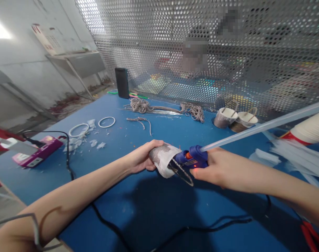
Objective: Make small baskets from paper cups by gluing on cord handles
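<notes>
My left hand (145, 155) is wrapped round a small grey-and-white cup (164, 157), tilted with its mouth toward the right. A thin cord-wrapped loop (187, 177) sticks out from the cup's mouth. In my right hand (214, 169) is a blue hot glue gun (194, 156) with a small red light lit. Its nozzle points into the cup's mouth, so the tip is hidden. A long clear glue stick (259, 129) runs out of the gun's back toward the upper right.
Two similar cups with handles (226, 117) stand at the back right, beside white strips (301, 157). Twine bundles (139, 105), white rings (106, 122), a black upright box (122, 83) and a purple power strip (38, 150) lie about. A black cable (185, 229) crosses the front; perforated metal (159, 42) bounds the back.
</notes>
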Demonstrator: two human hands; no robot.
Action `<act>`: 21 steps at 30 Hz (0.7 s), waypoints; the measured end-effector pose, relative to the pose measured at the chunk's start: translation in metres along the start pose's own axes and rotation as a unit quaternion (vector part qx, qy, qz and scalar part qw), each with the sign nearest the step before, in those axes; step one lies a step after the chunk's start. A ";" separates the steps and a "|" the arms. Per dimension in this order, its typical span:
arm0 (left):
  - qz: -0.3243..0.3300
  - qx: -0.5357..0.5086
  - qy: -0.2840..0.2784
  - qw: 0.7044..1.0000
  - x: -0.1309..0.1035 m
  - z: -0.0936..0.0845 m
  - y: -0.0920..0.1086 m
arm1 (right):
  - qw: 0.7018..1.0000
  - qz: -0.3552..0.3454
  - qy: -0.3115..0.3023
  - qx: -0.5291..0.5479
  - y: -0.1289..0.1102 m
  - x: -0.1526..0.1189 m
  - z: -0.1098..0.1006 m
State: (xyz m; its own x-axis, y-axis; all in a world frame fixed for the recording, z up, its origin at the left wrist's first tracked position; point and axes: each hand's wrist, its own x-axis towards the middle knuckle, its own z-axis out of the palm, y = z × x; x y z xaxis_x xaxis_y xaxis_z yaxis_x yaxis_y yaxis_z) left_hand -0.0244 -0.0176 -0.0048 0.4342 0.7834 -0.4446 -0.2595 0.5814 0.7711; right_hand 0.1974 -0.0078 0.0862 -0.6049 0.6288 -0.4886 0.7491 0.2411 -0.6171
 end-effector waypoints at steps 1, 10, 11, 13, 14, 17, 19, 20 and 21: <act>0.000 0.002 0.004 1.000 0.000 0.001 0.000 | 1.000 0.000 0.001 -0.007 -0.001 0.000 0.000; 0.004 0.005 0.015 1.000 0.000 0.002 0.000 | 0.998 -0.038 0.036 -0.027 -0.008 -0.002 0.002; 0.004 0.005 0.013 1.000 0.000 0.001 0.000 | 0.998 -0.037 0.039 -0.031 -0.009 -0.003 0.003; 0.006 0.001 0.006 1.000 0.000 0.001 0.000 | 0.997 -0.039 0.043 -0.045 -0.008 -0.004 0.003; 0.007 -0.003 0.001 1.000 0.000 0.001 0.000 | 0.997 -0.042 0.045 -0.052 -0.008 -0.004 0.003; 0.008 -0.010 -0.003 1.000 0.000 0.002 0.000 | 0.995 -0.055 0.043 -0.067 -0.005 -0.005 0.003; 0.007 -0.010 0.000 1.000 -0.001 0.002 0.001 | 0.995 -0.059 0.035 -0.074 -0.004 -0.006 0.002; 0.007 -0.009 0.000 1.000 -0.001 0.001 0.001 | 0.995 -0.061 0.033 -0.075 -0.004 -0.006 0.002; 0.006 -0.008 -0.001 1.000 -0.001 0.001 0.001 | 0.995 -0.060 0.034 -0.074 -0.004 -0.006 0.002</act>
State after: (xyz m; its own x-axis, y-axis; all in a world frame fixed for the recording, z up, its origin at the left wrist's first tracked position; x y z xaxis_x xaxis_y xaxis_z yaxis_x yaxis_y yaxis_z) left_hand -0.0238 -0.0182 -0.0034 0.4334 0.7899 -0.4339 -0.2786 0.5753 0.7690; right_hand 0.1980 -0.0141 0.0906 -0.6759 0.6365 -0.3715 0.7078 0.4204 -0.5677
